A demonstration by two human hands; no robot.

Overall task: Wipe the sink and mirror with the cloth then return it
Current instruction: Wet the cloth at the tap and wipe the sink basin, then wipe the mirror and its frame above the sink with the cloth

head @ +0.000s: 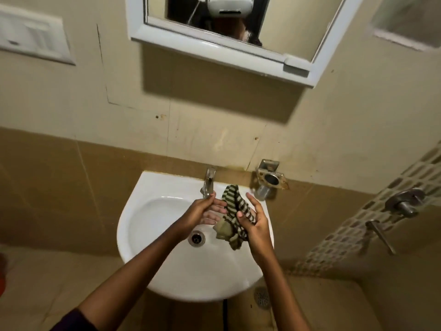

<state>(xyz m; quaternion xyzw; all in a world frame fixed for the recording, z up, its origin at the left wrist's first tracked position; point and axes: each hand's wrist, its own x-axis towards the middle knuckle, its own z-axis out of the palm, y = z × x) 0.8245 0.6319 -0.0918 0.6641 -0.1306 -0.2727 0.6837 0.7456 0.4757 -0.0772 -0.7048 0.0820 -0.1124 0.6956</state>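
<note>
A white wall-mounted sink [152, 266] fills the lower middle, with a chrome tap [208, 182] at its back rim and a drain [196, 238] in the bowl. Over the bowl's right side, my right hand [255, 225] is shut on a bunched green and black striped cloth [232, 216], which hangs from its fingers. My left hand [202, 212] is just left of the cloth below the tap, fingers spread, touching the cloth's edge. The white-framed mirror [293, 22] hangs on the wall above and reflects a person wearing a white camera.
A rusty metal holder [270, 181] is fixed to the wall right of the tap. Shower valves [403, 204] and a lever [381, 237] stick out on the right wall. A white switch plate [31, 37] is upper left. A floor drain [261, 296] lies below the sink.
</note>
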